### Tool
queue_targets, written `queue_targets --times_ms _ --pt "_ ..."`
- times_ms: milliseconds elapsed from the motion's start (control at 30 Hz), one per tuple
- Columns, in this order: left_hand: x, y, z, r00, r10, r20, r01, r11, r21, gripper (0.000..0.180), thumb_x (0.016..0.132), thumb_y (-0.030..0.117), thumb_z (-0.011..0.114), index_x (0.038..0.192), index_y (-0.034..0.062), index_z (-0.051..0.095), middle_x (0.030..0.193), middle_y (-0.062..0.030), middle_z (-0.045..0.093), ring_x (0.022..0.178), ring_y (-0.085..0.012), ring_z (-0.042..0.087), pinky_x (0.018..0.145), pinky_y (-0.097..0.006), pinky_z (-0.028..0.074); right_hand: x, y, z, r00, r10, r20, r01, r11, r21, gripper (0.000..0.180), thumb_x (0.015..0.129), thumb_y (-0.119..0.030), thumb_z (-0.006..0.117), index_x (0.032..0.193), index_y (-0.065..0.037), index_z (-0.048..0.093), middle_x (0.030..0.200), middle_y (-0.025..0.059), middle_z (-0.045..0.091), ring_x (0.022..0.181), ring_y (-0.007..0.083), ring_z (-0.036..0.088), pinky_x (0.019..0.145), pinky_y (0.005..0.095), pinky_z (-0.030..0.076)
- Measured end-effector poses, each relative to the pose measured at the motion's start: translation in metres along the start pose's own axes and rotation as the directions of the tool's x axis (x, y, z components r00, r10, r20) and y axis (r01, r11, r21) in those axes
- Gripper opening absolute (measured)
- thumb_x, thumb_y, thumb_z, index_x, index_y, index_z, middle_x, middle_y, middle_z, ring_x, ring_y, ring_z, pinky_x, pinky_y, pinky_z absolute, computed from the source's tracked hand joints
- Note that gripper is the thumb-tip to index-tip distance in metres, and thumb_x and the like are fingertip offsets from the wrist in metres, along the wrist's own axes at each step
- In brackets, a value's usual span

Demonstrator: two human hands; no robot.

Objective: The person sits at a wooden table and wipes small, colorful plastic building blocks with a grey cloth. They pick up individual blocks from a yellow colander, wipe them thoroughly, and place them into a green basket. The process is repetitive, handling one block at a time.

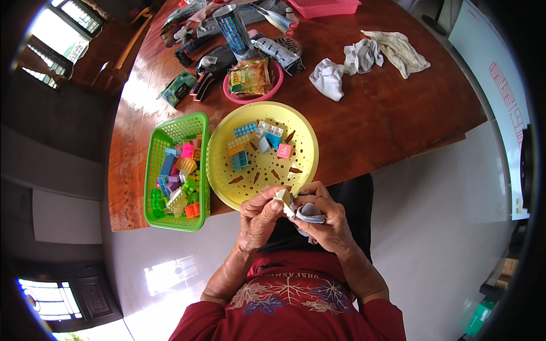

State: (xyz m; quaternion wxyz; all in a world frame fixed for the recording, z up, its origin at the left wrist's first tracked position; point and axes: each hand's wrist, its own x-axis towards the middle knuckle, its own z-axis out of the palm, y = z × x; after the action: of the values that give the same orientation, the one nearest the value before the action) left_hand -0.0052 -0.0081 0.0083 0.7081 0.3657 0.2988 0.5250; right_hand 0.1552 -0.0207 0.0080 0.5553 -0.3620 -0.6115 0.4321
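Note:
Over my lap, just off the table's edge, my left hand (260, 215) pinches a cream toy building block (282, 196) between thumb and fingers. My right hand (330, 220) is closed around a crumpled grey cloth (310, 212), which touches the block. Right in front of both hands stands a round yellow colander (222, 184) holding several blocks: blue, pale yellow, orange, white-grey and a pink block (284, 151). To its left is a green plastic basket (149, 170) with a pile of mixed coloured blocks (179, 179).
Beyond the colander, a pink bowl (277, 85) carries food packets (248, 78). A tall can (234, 33), a green box (178, 88) and dark bags crowd the far left. White cloths (328, 79) lie at the far right of the wooden table (387, 125). A pink basket (324, 7) is at the back.

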Motion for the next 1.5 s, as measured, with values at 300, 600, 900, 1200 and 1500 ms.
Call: queue_targets --times_ms 300,600,900,1200,1500 --pt "0.0 -0.004 -0.001 0.999 0.041 0.008 -0.042 0.996 0.076 0.033 0.089 0.017 0.059 0.116 -0.0018 0.056 0.099 -0.0051 0.058 0.088 -0.0132 0.057 0.079 -0.03 0.051 -0.003 -0.007 0.005 0.998 0.002 -0.068 -0.006 0.998 -0.065 0.024 0.071 0.004 0.067 0.092 -0.001 0.057 0.098 0.0073 0.052 0.083 0.0145 0.055 0.07 0.0275 0.046" --pt "0.002 0.001 -0.003 0.987 0.143 0.076 -0.155 0.972 0.178 0.029 0.087 0.011 0.062 0.112 -0.0017 0.059 0.101 -0.0066 0.059 0.09 -0.0132 0.056 0.08 -0.026 0.047 -0.003 -0.01 0.007 0.988 -0.108 -0.11 0.095 0.989 -0.111 0.042 0.071 0.001 0.068 0.112 -0.003 0.058 0.108 0.012 0.049 0.093 0.0223 0.053 0.074 0.0306 0.046" --pt "-0.001 0.009 -0.004 0.994 0.024 0.107 -0.047 0.975 0.218 0.028 0.085 0.007 0.063 0.111 -0.0012 0.061 0.1 -0.0069 0.057 0.088 -0.0126 0.056 0.079 -0.026 0.047 -0.003 -0.005 0.002 0.981 -0.191 -0.008 0.186 0.963 -0.195 0.036 0.069 0.003 0.069 0.104 -0.002 0.059 0.103 0.0126 0.051 0.09 0.0226 0.055 0.073 0.0304 0.048" --pt "0.001 0.007 0.009 0.998 0.065 0.027 -0.07 0.971 0.227 0.03 0.084 0.002 0.063 0.113 -0.0011 0.059 0.1 -0.0068 0.056 0.092 -0.0127 0.055 0.084 -0.025 0.045 -0.004 -0.007 0.008 0.962 -0.265 -0.066 0.187 0.815 -0.549 0.061 0.063 0.001 0.071 0.121 -0.012 0.055 0.116 0.013 0.045 0.094 0.0308 0.05 0.074 0.0368 0.048" --pt "0.002 0.015 0.012 0.978 0.142 0.151 -0.204 0.794 0.572 0.026 0.081 0.004 0.065 0.107 -0.0022 0.062 0.099 -0.0093 0.059 0.093 -0.0156 0.055 0.081 -0.026 0.044 -0.005 -0.016 0.005 0.985 -0.143 -0.099 0.111 0.955 -0.276 0.033 0.066 0.006 0.068 0.096 -0.001 0.055 0.097 0.013 0.05 0.081 0.0245 0.055 0.065 0.0307 0.046"
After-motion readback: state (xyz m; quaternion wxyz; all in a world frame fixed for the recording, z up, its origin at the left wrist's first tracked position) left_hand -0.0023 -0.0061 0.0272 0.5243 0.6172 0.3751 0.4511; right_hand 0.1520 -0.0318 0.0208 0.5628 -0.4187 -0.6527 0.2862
